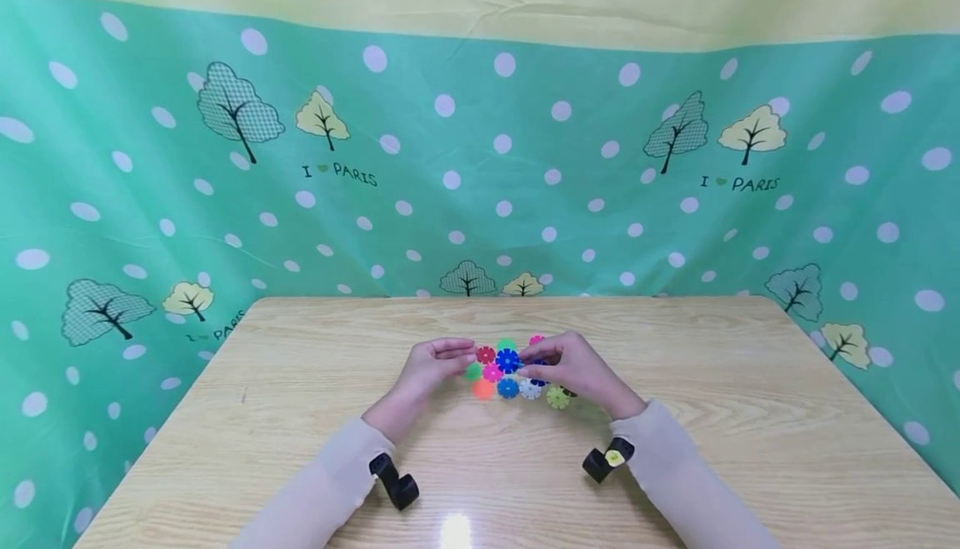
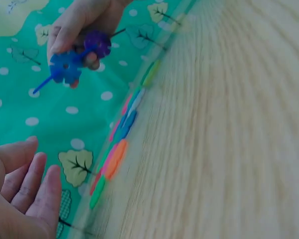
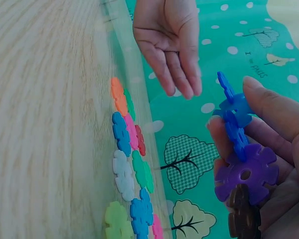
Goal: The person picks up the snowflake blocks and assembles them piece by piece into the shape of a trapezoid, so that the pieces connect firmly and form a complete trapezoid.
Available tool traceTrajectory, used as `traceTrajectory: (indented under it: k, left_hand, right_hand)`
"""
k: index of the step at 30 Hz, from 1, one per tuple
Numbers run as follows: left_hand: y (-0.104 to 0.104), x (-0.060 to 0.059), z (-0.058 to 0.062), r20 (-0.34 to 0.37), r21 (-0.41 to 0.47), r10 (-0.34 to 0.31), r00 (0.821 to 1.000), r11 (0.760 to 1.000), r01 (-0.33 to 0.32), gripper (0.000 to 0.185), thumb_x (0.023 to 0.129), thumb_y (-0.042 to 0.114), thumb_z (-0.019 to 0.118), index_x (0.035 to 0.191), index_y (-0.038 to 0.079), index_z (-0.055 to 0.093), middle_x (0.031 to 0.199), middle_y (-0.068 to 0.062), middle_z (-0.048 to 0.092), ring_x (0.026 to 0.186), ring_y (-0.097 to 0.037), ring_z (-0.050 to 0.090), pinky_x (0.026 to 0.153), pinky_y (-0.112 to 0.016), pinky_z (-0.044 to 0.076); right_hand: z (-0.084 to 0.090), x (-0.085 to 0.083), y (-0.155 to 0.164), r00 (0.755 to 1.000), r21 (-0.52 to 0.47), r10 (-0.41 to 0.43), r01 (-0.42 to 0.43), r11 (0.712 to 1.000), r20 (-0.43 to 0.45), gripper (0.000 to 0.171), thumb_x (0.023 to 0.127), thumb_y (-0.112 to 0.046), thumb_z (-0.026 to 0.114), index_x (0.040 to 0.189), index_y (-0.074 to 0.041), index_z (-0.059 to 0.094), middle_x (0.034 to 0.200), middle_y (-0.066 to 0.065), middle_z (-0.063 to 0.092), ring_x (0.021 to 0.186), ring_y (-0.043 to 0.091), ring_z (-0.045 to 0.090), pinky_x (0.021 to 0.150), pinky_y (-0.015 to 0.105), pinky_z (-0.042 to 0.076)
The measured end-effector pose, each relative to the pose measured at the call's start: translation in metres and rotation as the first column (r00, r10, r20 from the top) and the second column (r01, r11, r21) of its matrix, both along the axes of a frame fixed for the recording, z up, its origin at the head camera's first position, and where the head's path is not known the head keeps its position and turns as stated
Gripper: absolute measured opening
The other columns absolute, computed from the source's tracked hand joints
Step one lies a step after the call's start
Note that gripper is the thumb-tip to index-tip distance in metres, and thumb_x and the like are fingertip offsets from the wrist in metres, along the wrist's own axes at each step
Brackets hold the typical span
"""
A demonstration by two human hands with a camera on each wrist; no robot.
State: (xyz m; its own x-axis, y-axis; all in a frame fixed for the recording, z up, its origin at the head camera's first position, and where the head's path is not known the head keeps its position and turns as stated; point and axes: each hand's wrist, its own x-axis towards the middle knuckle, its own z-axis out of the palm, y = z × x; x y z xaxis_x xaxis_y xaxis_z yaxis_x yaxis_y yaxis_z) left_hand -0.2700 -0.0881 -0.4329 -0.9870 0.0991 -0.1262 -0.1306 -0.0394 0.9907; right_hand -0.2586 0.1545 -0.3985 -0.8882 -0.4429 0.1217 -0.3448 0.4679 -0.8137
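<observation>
While the left hand (image 1: 427,368) hangs open and empty, the right hand (image 1: 573,366) pinches joined blue and purple discs (image 3: 239,149) above loose discs (image 1: 510,382) near the table's (image 1: 300,416) far edge.

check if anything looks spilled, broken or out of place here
Nothing stands out. The loose snowflake discs lie flat in a tidy cluster on the table; the right hand holds a joined blue-purple piece, and the left hand is open.

Blue and purple discs (image 3: 241,149); green polka-dot backdrop (image 1: 480,199).
</observation>
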Motion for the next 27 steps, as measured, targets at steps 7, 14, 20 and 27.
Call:
traceTrajectory:
  k: [7, 14, 20, 27]
  left_hand:
    - [-0.009, -0.009, -0.008, 0.008, -0.074, -0.035, 0.999, 0.997, 0.036, 0.035, 0.08, -0.009, 0.066, 0.114, -0.006, 0.062, 0.113, -0.02, 0.065, 0.104, -0.03, 0.063, 0.084, -0.031, 0.053]
    - [-0.015, -0.008, -0.015, -0.111, -0.374, -0.17, 0.979, 0.92, 0.117, 0.031, 0.077, -0.003, 0.072, 0.107, 0.003, 0.069, 0.106, -0.01, 0.069, 0.099, -0.022, 0.064, 0.085, -0.03, 0.053]
    - [-0.012, -0.013, -0.02, -0.159, -0.465, -0.22, 0.963, 0.877, 0.124, 0.03, 0.078, -0.001, 0.072, 0.107, 0.004, 0.07, 0.108, -0.01, 0.069, 0.101, -0.024, 0.063, 0.089, -0.035, 0.051]
    - [-0.01, -0.015, -0.02, -0.17, -0.537, -0.223, 0.96, 0.838, 0.1, 0.029, 0.077, 0.001, 0.074, 0.104, 0.008, 0.072, 0.105, -0.006, 0.069, 0.096, -0.019, 0.063, 0.086, -0.033, 0.052]
  right_hand:
    - [0.0, 0.001, 0.0, 1.0, -0.012, -0.009, 0.009, 1.0, 0.017, 0.028, 0.082, -0.026, 0.074, 0.102, -0.007, 0.073, 0.098, 0.006, 0.071, 0.077, 0.014, 0.064, 0.065, 0.025, 0.055]
    - [-0.003, 0.002, 0.0, 1.0, -0.03, -0.017, 0.017, 0.999, 0.016, 0.026, 0.084, -0.024, 0.072, 0.103, -0.006, 0.072, 0.097, 0.008, 0.071, 0.079, 0.013, 0.065, 0.067, 0.024, 0.055]
    - [-0.004, 0.002, 0.0, 0.999, -0.058, -0.025, 0.027, 0.998, 0.04, 0.028, 0.085, -0.02, 0.071, 0.106, -0.002, 0.07, 0.1, 0.012, 0.071, 0.083, 0.016, 0.067, 0.068, 0.024, 0.055]
    - [-0.005, -0.002, -0.001, 0.998, -0.04, -0.037, 0.039, 0.998, 0.048, 0.025, 0.086, -0.016, 0.07, 0.106, -0.002, 0.07, 0.1, 0.012, 0.071, 0.083, 0.016, 0.066, 0.068, 0.024, 0.055]
